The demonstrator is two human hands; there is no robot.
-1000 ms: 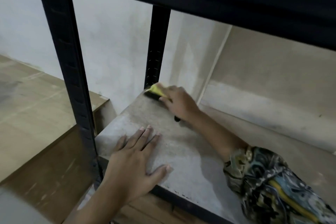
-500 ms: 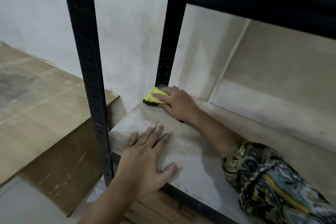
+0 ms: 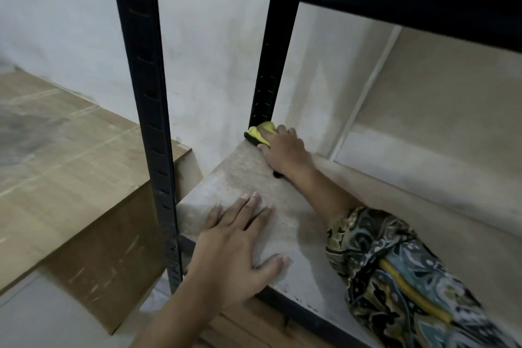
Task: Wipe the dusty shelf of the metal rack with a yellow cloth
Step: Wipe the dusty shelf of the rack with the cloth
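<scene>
Yellow cloth sits bunched in the shelf's far left corner, touching the foot of the rear black post, with the right hand pressing on it, fingers curled over it. The dusty shelf stretches from there toward the viewer and rightward. The left hand lies flat, fingers spread, on the near edge, in the way of any stroke pulled back. The front post stands just left.

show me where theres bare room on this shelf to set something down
Free: the shelf strip between the left hand, flat at the front edge, and the right hand; also the stretch right of the patterned sleeve. Crowded: the back corner by the rear post, where the right hand presses the yellow cloth.
</scene>
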